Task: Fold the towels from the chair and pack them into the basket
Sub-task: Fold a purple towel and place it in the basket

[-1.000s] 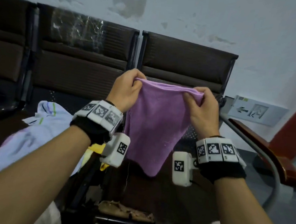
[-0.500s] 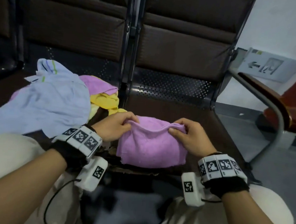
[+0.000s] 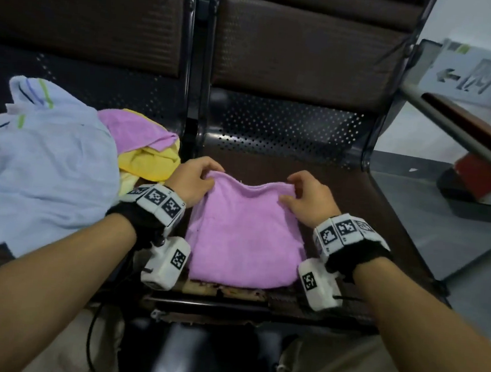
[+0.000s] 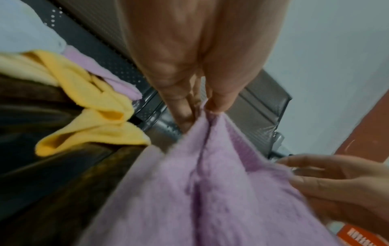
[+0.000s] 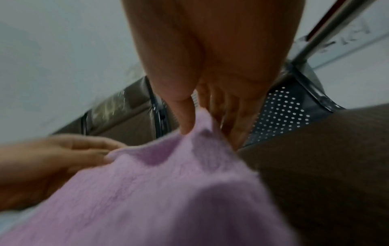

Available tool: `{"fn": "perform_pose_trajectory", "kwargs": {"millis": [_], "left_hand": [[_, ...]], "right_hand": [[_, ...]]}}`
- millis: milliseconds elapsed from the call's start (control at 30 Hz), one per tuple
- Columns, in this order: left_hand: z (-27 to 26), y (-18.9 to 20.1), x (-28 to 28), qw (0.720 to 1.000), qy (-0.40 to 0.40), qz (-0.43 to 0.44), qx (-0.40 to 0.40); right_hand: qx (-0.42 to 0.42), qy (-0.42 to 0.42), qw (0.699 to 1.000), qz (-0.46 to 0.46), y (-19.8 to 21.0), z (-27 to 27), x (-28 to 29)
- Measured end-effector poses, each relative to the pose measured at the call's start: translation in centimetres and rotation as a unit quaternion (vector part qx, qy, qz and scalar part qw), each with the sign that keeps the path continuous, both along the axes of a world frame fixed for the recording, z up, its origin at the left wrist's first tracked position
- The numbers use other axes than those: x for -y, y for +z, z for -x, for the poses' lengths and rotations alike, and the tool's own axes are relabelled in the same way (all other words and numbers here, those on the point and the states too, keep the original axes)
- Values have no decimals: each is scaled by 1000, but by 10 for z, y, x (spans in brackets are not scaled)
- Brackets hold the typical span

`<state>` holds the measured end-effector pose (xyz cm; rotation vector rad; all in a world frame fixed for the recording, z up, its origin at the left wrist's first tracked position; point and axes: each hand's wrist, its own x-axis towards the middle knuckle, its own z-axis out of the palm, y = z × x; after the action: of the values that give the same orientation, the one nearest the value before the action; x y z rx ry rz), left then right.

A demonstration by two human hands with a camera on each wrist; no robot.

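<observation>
A purple towel [image 3: 244, 233] lies spread on the brown seat [image 3: 357, 196] of the right-hand chair. My left hand [image 3: 206, 177] pinches its far left corner [image 4: 207, 109] between thumb and fingers. My right hand [image 3: 293, 190] pinches the far right corner [image 5: 197, 123] the same way. The towel's far edge sags a little between the two hands. Its near edge reaches the front of the seat. No basket shows in any view.
On the left seat lies a heap of towels: a pale blue one [image 3: 37, 159], another purple one [image 3: 135, 130] and a yellow one [image 3: 151, 158]. A metal armrest [image 3: 467, 147] with a wooden top runs along the right. The chair backs [image 3: 305, 47] rise behind.
The hands brought the purple towel down from in front of the chair back onto the seat, then drew its far edge away from me, so it now lies flatter and longer.
</observation>
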<state>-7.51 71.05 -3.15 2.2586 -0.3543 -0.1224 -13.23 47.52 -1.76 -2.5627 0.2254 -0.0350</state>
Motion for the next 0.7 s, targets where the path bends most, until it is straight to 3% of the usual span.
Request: {"fn": "perform_pose_trajectory", "kwargs": {"millis": [100,267,333,400,500,567,700], "left_hand": [[-4,-22,0,995,-20,-86,-47],[19,-21,-10,998,4,-62,8],[39,-12,-8,997,-36,-56,37],[61,-3,-5,990,-126,-55,13],[87,-3,-3,950,-242,-196,9],[94,-8,-7,919,-262,-292,35],[92,-6,-15,930,-235,-272,73]], "right_hand": [[-44,86,991,90,-4,-1,-4],[-169,293,934,113,10,20,-16],[-216,339,894,195,8,30,-22],[-210,355,866,283,1,41,-27],[-151,338,885,283,-1,46,-32],[-123,318,907,248,7,45,-31],[-105,285,926,224,19,49,-25]]}}
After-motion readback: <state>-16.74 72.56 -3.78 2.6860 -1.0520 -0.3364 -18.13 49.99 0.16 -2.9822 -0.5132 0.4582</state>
